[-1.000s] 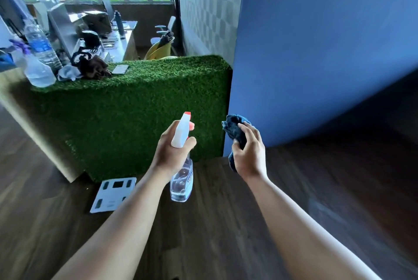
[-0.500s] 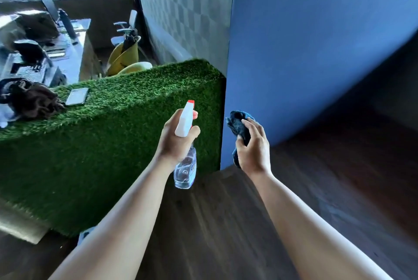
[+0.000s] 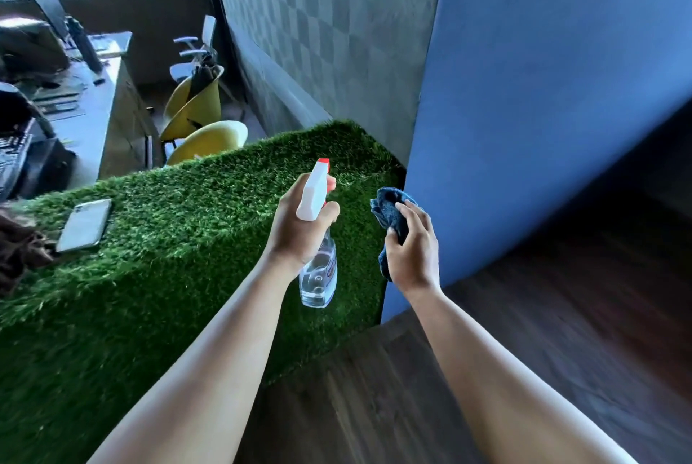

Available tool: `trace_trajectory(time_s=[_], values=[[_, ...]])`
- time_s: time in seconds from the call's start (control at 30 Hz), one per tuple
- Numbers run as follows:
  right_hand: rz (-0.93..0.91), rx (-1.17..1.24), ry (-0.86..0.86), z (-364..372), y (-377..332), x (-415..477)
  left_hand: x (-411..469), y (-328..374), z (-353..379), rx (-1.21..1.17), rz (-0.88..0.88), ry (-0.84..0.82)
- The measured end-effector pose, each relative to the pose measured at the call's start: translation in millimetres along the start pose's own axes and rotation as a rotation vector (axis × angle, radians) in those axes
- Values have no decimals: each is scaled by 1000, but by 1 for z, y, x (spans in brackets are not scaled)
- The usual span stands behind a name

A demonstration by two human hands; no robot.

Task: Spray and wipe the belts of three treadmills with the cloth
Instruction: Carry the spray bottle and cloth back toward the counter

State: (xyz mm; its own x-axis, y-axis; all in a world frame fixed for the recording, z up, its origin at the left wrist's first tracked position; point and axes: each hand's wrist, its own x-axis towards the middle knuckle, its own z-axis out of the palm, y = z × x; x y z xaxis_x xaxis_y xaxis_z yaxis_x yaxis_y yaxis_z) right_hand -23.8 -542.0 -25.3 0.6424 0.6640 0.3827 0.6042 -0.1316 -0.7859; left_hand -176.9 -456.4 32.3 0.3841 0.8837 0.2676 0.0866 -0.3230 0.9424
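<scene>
The dark blue cloth [image 3: 389,214] is bunched in the right hand [image 3: 412,252], held out in the air at the corner where the grass-covered counter [image 3: 168,261] meets the blue wall [image 3: 543,107]. The fingers and thumb curl round the cloth and cover most of it. Only a crumpled fold shows above the fingertips and a small edge below the heel of the hand. Just beside it, without touching, the left hand [image 3: 297,237] grips the spray bottle [image 3: 318,272] round the neck, thumb wrapped across the front under the white trigger head with its red tip. The clear body hangs below the fist, roughly upright. It has clear liquid in it, though the level is hard to read through the plastic. Both forearms reach forward from the bottom edge, which cuts them off, with the backs of the hands toward the camera. On top of the counter a phone [image 3: 84,225] lies flat, and a brown bundle [image 3: 18,253] is cut off by the left edge, too blurred to name. Beyond the counter stand two yellow chairs [image 3: 198,107] and a cluttered desk [image 3: 97,115], its items dim and hard to make out. Dark wooden floor [image 3: 374,396] spreads below the arms, falling into shadow on the right.
</scene>
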Motion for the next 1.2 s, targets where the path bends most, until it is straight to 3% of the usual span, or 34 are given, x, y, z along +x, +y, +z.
trace_trajectory(time_s=[0.3, 0.63, 0.97, 1.2], values=[[64, -17, 46, 87, 8, 110, 152, -25, -7, -19, 90, -65], [213, -144, 214, 168, 29, 207, 309, -77, 15, -61, 164, -290], [339, -264, 227, 216, 42, 254, 392, -105, 47, -78, 179, -475], [394, -286, 159, 233, 52, 262, 411, -118, 63, -56, 202, -487]])
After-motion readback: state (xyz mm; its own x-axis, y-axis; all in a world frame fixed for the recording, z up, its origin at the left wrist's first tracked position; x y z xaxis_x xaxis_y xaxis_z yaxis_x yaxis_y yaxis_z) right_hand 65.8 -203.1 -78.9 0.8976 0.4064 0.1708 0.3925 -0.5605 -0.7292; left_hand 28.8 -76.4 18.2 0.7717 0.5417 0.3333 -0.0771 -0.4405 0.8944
